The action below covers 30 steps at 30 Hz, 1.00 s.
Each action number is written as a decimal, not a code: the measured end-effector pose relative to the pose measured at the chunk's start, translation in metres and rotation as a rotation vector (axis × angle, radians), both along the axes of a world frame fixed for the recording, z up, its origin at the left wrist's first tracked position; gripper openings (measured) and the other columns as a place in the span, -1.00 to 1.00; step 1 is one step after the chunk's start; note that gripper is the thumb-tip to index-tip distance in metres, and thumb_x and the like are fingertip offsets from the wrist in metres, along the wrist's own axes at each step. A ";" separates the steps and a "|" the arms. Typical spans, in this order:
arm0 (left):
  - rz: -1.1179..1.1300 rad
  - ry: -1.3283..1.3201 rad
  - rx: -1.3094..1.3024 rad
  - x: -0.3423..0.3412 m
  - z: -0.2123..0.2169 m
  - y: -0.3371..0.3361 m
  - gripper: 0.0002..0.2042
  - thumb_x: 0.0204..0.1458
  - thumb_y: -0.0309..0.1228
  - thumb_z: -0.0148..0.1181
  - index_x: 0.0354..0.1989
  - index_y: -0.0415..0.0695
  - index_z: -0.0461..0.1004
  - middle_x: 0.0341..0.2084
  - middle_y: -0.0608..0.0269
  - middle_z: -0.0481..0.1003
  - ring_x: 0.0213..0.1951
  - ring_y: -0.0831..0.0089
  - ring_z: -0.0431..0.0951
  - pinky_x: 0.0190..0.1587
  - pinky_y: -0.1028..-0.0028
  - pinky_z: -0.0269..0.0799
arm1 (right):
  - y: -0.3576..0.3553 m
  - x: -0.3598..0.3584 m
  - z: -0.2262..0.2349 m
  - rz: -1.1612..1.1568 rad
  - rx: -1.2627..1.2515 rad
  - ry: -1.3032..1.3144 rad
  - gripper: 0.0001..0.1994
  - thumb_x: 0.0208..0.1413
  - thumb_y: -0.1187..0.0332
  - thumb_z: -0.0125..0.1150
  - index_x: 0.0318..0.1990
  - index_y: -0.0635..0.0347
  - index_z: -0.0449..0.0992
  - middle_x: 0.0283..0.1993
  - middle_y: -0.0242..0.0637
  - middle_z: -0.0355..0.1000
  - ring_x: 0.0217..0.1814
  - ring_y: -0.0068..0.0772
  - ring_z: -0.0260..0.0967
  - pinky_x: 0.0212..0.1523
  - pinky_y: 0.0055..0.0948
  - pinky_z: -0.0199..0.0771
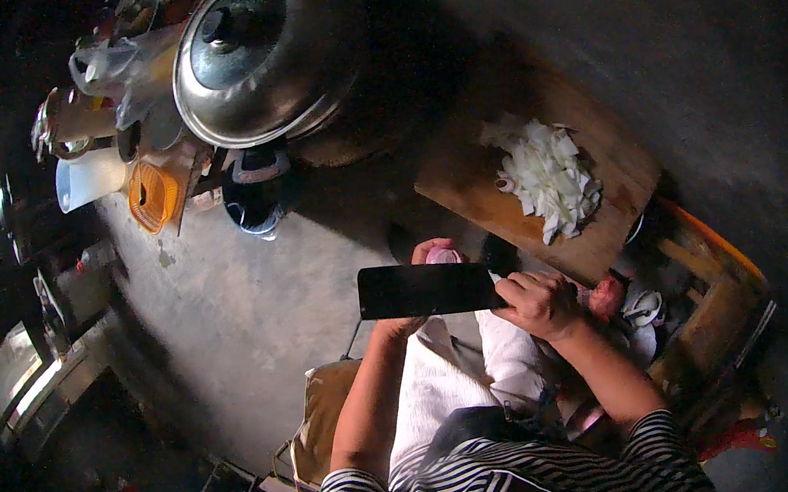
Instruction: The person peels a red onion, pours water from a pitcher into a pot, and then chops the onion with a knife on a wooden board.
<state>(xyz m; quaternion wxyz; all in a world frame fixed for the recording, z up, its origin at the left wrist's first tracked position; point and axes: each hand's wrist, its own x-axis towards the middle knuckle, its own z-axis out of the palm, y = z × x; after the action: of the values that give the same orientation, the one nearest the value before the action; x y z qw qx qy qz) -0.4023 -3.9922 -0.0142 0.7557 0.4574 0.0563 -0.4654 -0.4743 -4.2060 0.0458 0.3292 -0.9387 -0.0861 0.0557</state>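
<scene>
My right hand (539, 305) is wrapped round the handle of a cleaver (429, 288). Its wide dark rectangular blade points left, level in front of my lap. Most of my left hand (424, 250) is hidden behind the blade. Its fingers curl round a pinkish, round thing (444, 255), perhaps an onion, which shows just above the blade's upper edge. Whether the edge touches that thing I cannot tell. Beyond my right hand, a heap of white cut pieces (551, 177) lies on a wooden board (464, 178).
A big lidded metal pot (312, 59) stands at the far left of the board. Left of it are an orange basket (154, 197), a translucent tub (91, 178) and plastic bags (132, 72). A wooden frame (706, 306) stands at my right, below the board.
</scene>
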 end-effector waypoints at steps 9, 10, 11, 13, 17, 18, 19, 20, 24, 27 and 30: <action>0.022 -0.351 0.330 0.005 0.012 0.073 -0.48 0.09 -0.32 0.22 0.19 -0.09 0.17 -0.07 0.25 0.42 -0.04 0.47 0.44 0.06 0.49 0.36 | 0.044 0.051 0.002 0.240 0.016 -0.238 -0.82 -0.25 0.39 0.23 -0.60 0.10 0.29 -0.65 -0.30 0.18 -0.59 -0.29 0.36 -0.59 -0.37 0.36; 0.072 -0.303 0.291 0.006 0.012 0.084 -0.49 0.09 -0.34 0.21 0.19 -0.09 0.17 -0.07 0.25 0.42 -0.05 0.47 0.44 0.06 0.49 0.36 | 0.053 0.058 0.002 0.263 0.027 -0.258 -0.82 -0.26 0.40 0.21 -0.61 0.09 0.27 -0.65 -0.30 0.17 -0.60 -0.30 0.35 -0.59 -0.37 0.35; 0.122 -0.256 0.250 0.005 0.012 0.097 -0.50 0.10 -0.36 0.21 0.19 -0.09 0.18 -0.08 0.25 0.43 -0.06 0.47 0.45 0.06 0.48 0.37 | 0.064 0.066 0.003 0.286 0.038 -0.278 -0.82 -0.26 0.41 0.19 -0.62 0.09 0.26 -0.65 -0.30 0.16 -0.61 -0.30 0.34 -0.60 -0.38 0.34; 0.190 -0.191 0.195 0.009 0.017 0.121 -0.52 0.11 -0.37 0.21 0.18 -0.10 0.18 -0.09 0.24 0.43 -0.06 0.47 0.45 0.06 0.48 0.37 | 0.087 0.081 0.005 0.318 0.057 -0.321 -0.83 -0.26 0.43 0.16 -0.62 0.08 0.24 -0.66 -0.31 0.14 -0.62 -0.32 0.32 -0.61 -0.38 0.33; 0.274 -0.114 0.161 0.020 0.030 0.171 -0.51 0.11 -0.30 0.19 0.17 -0.11 0.17 -0.05 0.24 0.38 -0.01 0.49 0.40 0.11 0.54 0.29 | 0.138 0.111 0.008 0.384 0.070 -0.365 -0.84 -0.24 0.46 0.13 -0.63 0.06 0.23 -0.66 -0.32 0.13 -0.63 -0.33 0.30 -0.62 -0.38 0.30; 0.296 -0.094 0.158 0.022 0.031 0.185 -0.50 0.12 -0.26 0.19 0.17 -0.12 0.16 -0.03 0.24 0.36 0.02 0.50 0.37 0.14 0.57 0.26 | 0.151 0.117 0.007 0.408 0.069 -0.363 -0.83 -0.24 0.46 0.12 -0.63 0.05 0.23 -0.67 -0.32 0.13 -0.63 -0.33 0.29 -0.62 -0.38 0.29; 0.287 -0.112 0.190 0.025 0.033 0.197 -0.49 0.11 -0.28 0.20 0.17 -0.12 0.16 -0.03 0.25 0.36 0.02 0.50 0.37 0.14 0.57 0.26 | 0.163 0.124 0.006 0.428 0.077 -0.370 -0.84 -0.23 0.46 0.12 -0.63 0.05 0.23 -0.67 -0.32 0.13 -0.63 -0.33 0.29 -0.62 -0.38 0.29; 0.277 -0.129 0.223 0.028 0.036 0.210 -0.49 0.10 -0.30 0.20 0.17 -0.12 0.15 -0.04 0.26 0.36 0.02 0.51 0.38 0.14 0.57 0.26 | 0.176 0.130 0.006 0.448 0.085 -0.377 -0.84 -0.23 0.46 0.12 -0.62 0.05 0.23 -0.67 -0.32 0.12 -0.63 -0.33 0.29 -0.62 -0.38 0.29; 0.342 -0.143 0.190 0.051 0.061 0.263 -0.50 0.05 -0.38 0.24 0.14 -0.16 0.20 -0.05 0.27 0.37 0.02 0.51 0.38 0.14 0.56 0.27 | 0.220 0.156 -0.009 0.498 0.043 -0.392 -0.87 -0.16 0.41 0.10 -0.59 0.01 0.26 -0.65 -0.38 0.16 -0.62 -0.39 0.32 -0.62 -0.39 0.33; 0.439 -0.290 0.265 0.058 0.059 0.299 -0.53 0.02 -0.20 0.29 0.06 -0.09 0.33 -0.18 0.34 0.42 -0.24 0.56 0.42 -0.23 0.56 0.37 | 0.243 0.173 -0.038 0.457 0.060 -0.349 -0.88 -0.17 0.42 0.08 -0.58 0.03 0.26 -0.64 -0.33 0.21 -0.61 -0.31 0.35 -0.62 -0.35 0.35; 0.520 -0.017 0.125 0.054 0.030 0.335 -0.58 -0.01 -0.21 0.31 0.00 -0.03 0.38 -0.23 0.37 0.43 -0.33 0.57 0.42 -0.38 0.57 0.32 | 0.268 0.183 -0.047 0.460 0.061 -0.279 -0.90 -0.17 0.45 0.07 -0.56 0.04 0.27 -0.63 -0.30 0.26 -0.59 -0.27 0.39 -0.60 -0.32 0.38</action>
<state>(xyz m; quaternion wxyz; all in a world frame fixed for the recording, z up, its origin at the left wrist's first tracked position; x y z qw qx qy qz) -0.3484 -3.6572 0.0154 0.8207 0.4771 0.1941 -0.2474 -0.2915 -3.9383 -0.0011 0.3209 -0.8827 -0.3432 -0.0032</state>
